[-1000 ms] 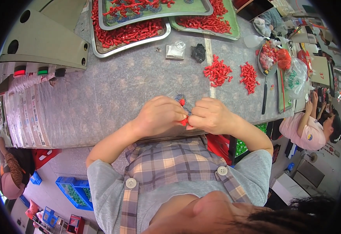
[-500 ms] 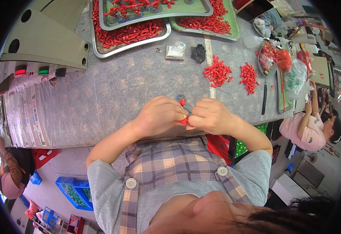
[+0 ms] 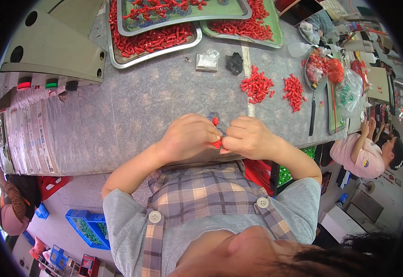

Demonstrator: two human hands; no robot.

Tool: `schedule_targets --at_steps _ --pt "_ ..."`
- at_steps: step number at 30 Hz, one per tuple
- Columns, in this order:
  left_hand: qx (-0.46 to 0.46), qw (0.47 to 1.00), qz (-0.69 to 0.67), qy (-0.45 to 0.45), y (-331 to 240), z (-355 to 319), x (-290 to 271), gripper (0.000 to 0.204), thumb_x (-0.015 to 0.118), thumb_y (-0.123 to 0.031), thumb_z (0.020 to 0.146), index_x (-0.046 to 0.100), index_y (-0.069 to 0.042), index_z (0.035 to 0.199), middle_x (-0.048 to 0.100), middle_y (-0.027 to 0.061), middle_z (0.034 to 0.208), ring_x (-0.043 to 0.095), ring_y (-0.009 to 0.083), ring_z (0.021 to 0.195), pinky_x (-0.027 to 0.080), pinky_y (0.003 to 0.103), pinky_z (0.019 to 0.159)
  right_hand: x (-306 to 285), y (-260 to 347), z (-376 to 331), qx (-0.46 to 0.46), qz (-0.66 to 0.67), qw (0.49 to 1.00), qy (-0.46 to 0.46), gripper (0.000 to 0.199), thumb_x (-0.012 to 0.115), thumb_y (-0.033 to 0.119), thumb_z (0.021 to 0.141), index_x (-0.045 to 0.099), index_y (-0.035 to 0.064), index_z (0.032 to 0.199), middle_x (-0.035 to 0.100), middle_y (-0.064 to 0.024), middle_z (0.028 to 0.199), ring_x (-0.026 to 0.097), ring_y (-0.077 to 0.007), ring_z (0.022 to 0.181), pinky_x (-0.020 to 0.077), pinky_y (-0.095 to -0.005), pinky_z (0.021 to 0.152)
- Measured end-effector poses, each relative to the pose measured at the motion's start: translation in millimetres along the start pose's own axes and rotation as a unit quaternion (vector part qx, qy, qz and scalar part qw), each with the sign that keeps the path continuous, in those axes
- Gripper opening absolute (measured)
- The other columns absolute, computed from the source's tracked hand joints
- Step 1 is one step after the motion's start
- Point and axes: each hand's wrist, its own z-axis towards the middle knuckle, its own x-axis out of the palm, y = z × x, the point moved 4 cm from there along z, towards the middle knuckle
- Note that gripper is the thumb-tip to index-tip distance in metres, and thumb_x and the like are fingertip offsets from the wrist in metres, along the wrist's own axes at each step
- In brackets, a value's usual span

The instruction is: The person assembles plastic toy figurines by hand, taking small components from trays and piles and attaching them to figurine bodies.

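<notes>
The fingers (image 3: 213, 134) of the left hand (image 3: 190, 137) are pressed together on a small red piece (image 3: 216, 144), and the fingers of the right hand (image 3: 247, 137) pinch the same piece from the 3 o'clock side, so both hands meet knuckle to knuckle at the near edge of the grey worktop (image 3: 155, 101). A second red bead (image 3: 215, 121) shows just above, at 12 o'clock from the pinch, against something bluish that is mostly hidden behind the knuckles. What exactly the piece is cannot be made out; the fingertips cover most of it.

Outward at 1 o'clock lie two loose heaps of red parts (image 3: 257, 87) on the worktop. Beyond them at 2 o'clock stand a small pan (image 3: 317, 74) of red bits with a long dark handle and a clear plastic bag (image 3: 346, 92). At 12 o'clock sit a small clear packet (image 3: 207, 62) and a dark lump (image 3: 234, 63), and past those metal trays (image 3: 114, 51) of red parts, cut off by the top edge. At 10 o'clock a grey machine (image 3: 49, 51) with red and green buttons is partly cut by the rim. At 3 o'clock another person in pink (image 3: 360, 154) sits at the worktop's end.

Against the pictures from a second and half a second ago, the hands hold the same place and the same grip; nothing on the worktop has shifted.
</notes>
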Motion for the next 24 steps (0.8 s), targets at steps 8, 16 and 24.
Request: schedule_targets --at_steps 8,16,24 --pt "-0.029 0.999 0.017 -0.015 1.0 -0.7 1.9 0.019 0.072 -0.011 0.059 0.062 -0.012 0.075 0.065 -0.0022 0.083 0.061 0.0180 0.081 0.048 0.030 0.071 0.3 0.4 0.5 0.005 0.001 1.000 -0.001 0.026 0.064 0.029 0.074 0.046 0.0107 0.068 0.046 -0.0011 0.064 0.051 -0.0181 0.064 0.0394 -0.0317 0.057" --pt "-0.124 0.989 -0.077 0.027 4.2 2.0 1.2 0.020 0.075 -0.009 0.066 0.061 -0.005 0.080 0.065 0.0066 0.083 0.062 0.0238 0.079 0.048 0.033 0.071 1.9 -7.6 0.4 0.058 0.091 0.994 -0.018 0.025 0.063 0.029 0.077 0.049 0.0096 0.071 0.049 -0.0053 0.063 0.053 -0.0243 0.063 0.0402 -0.0361 0.055" --pt "-0.331 0.928 -0.170 0.014 19.7 -12.7 4.8 0.018 0.075 -0.009 0.068 0.063 -0.003 0.080 0.064 0.0055 0.082 0.058 0.0152 0.080 0.045 0.028 0.073 3.6 -18.8 5.5 0.162 0.208 0.962 0.070 0.025 0.057 0.031 0.084 0.051 0.0076 0.077 0.051 -0.0122 0.065 0.054 -0.0316 0.065 0.0398 -0.0409 0.056"
